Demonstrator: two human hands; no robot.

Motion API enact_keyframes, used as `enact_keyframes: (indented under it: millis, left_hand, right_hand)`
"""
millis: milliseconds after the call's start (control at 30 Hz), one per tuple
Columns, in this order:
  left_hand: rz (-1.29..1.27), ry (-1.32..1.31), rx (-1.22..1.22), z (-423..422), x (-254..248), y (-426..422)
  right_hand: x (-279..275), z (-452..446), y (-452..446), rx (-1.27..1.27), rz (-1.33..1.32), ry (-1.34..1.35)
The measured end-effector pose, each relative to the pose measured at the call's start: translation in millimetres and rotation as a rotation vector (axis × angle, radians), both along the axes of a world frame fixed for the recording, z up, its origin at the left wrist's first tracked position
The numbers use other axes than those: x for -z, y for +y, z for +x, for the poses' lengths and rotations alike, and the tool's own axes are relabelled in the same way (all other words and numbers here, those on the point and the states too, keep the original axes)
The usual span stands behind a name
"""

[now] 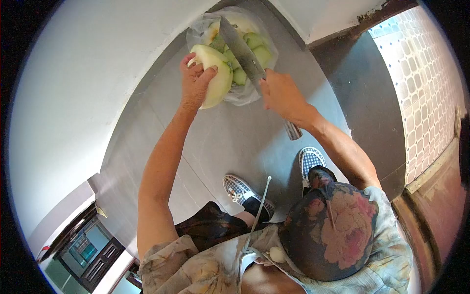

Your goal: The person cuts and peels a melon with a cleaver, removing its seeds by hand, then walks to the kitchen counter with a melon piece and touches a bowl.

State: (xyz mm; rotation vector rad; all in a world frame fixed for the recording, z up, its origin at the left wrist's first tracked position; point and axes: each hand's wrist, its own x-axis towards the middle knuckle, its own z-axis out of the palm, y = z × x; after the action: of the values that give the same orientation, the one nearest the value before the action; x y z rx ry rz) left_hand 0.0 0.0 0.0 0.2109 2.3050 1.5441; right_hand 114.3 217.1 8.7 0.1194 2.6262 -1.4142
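My left hand [196,83] grips a large pale-green piece of melon or gourd [218,81], with fingers over its top and thumb on the near side. My right hand [285,96] is closed round the handle of a broad kitchen knife [241,53]. Its blade points up and to the left, over green peel pieces [262,53]; whether it touches them I cannot tell. The peel lies in a clear plastic bag [240,98] spread on the grey floor. The melon piece is at the bag's left side, partly over it.
A white wall [73,88] runs along the left, and another wall corner [318,22] stands beyond the bag. My checkered shoes [240,188] are on the grey floor [210,142] below my hands. Tiled wall [426,83] lies to the right, past a dark floor strip [364,103].
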Motion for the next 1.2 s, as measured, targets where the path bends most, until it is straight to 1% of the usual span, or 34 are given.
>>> enact_keyframes:
  millis: [67, 100, 167, 267, 367, 567, 667, 733, 800, 867, 967, 1067, 1167, 1200]
  left_hand:
    - [-0.136, 0.147, 0.070, -1, -4, 1]
    - [-0.093, 0.151, 0.029, 2, 2, 11]
    - [-0.069, 0.152, -0.053, 8, -6, 17]
    - [-0.143, 0.115, -0.089, 0, 7, 12]
    - [-0.189, 0.164, -0.112, 4, 2, 23]
    - [-0.244, 0.201, -0.110, 2, 7, 26]
    - [-0.186, 0.177, -0.148, 4, 9, 26]
    - [-0.057, 0.084, -0.219, 8, -1, 34]
    - [0.008, 0.018, -0.255, 8, -3, 35]
    - [0.010, -0.012, -0.255, 2, 1, 31]
    - [0.030, -0.019, -0.268, 8, 4, 37]
    - [-0.072, 0.053, -0.280, -6, 27, 23]
    - [-0.121, 0.055, -0.278, -2, 5, 32]
    - [-0.088, 0.031, -0.286, -1, 1, 35]
  right_hand:
    - [-7, 5, -6, -0.006, 0.046, 0.097]
    - [-7, 10, -3, 0.008, 0.046, 0.089]
    - [-19, 15, -15, 0.034, -0.014, 0.067]
    - [-27, 23, -26, 0.064, 0.103, 0.094]
    - [-20, 25, -28, 0.021, 0.127, 0.121]
    - [-22, 26, -31, 0.021, 0.100, 0.061]
    - [-16, 20, -31, -0.013, 0.076, 0.042]
    - [-12, 11, -30, -0.020, 0.075, 0.073]
    - [-13, 4, -30, -0.031, 0.078, 0.074]
    - [-19, -3, -29, -0.043, 0.086, 0.053]
    - [2, -30, -31, -0.003, 0.118, 0.140]
    - [-6, -43, -23, -0.037, 0.058, 0.023]
    - [5, -49, -25, -0.038, 0.034, 0.007]
    - [11, -53, -24, -0.060, 0.068, 0.037]
